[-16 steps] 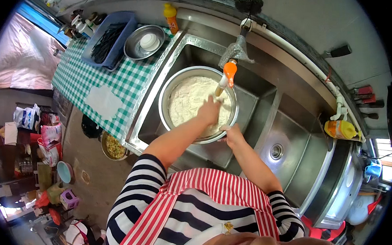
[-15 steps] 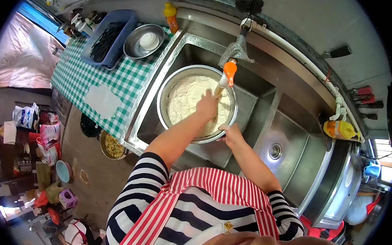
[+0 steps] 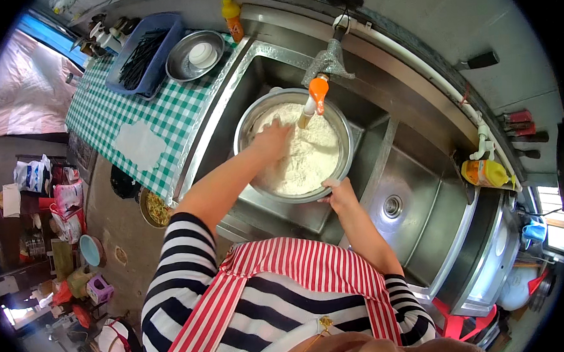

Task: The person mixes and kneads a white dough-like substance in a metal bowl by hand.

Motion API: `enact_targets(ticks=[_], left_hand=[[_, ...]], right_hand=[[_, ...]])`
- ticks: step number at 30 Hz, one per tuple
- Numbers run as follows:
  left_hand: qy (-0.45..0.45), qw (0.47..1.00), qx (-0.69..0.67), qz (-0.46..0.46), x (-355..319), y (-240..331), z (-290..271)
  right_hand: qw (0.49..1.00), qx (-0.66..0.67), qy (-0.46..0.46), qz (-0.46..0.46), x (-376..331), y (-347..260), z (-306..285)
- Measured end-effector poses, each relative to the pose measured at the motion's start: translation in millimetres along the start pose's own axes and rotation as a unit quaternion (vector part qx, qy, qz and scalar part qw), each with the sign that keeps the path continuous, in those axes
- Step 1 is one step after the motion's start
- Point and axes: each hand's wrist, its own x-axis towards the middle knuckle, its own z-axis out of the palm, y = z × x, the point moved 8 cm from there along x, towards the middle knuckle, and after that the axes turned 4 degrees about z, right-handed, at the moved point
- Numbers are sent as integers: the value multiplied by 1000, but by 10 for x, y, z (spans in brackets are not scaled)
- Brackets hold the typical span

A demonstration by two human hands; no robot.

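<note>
A large round metal bowl (image 3: pixel 347 167) stands in the left basin of a steel sink. It holds a mass of cream-white, grainy stuff (image 3: pixel 309 155), and I cannot tell whether it is rice or a flour. My left hand (image 3: pixel 274 140) lies on this mass at the bowl's left side, fingers stretched apart and partly sunk in. At the near right rim, my right hand (image 3: pixel 340 194) grips the bowl's edge between thumb and fingers. A tap with an orange handle (image 3: pixel 318 92) reaches over the bowl's far side, its spout just above the contents.
To the right is a second basin with a drain (image 3: pixel 392 206). A green checked cloth (image 3: pixel 100 115) covers the left counter, bearing a blue bin (image 3: pixel 174 38) of dark sticks and a metal bowl (image 3: pixel 177 60). A yellow bottle (image 3: pixel 486 173) sits beyond the right basin. Someone crouches at lower left.
My left hand has moved from the middle of the bowl to its left side, its fingers now more visible. The bowl has shifted slightly right under the tap, my right hand still on its rim.
</note>
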Motion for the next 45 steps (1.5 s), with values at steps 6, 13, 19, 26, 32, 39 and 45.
enact_targets(ticks=[6, 13, 19, 26, 32, 39, 45], left_hand=[[-89, 994, 12, 65, 292, 856, 370], [-137, 988, -46, 45, -420, 801, 228], [-48, 991, -116, -42, -130, 506, 459], [-8, 985, 54, 161, -160, 643, 364], [-33, 999, 8, -11, 304, -184, -151], [-65, 992, 36, 98, 60, 496, 112], [-77, 982, 116, 126, -294, 162, 25]], right_hand=[[1000, 11, -1, -6, 60, 71, -106], [998, 34, 53, -26, -64, 23, -461], [999, 4, 35, -20, -43, -27, -185], [998, -62, -17, -11, 108, -117, 174], [990, -115, -76, -14, 235, -178, 435], [994, -95, -42, -36, 442, -418, 417], [997, -62, -9, -45, 392, -325, -29]])
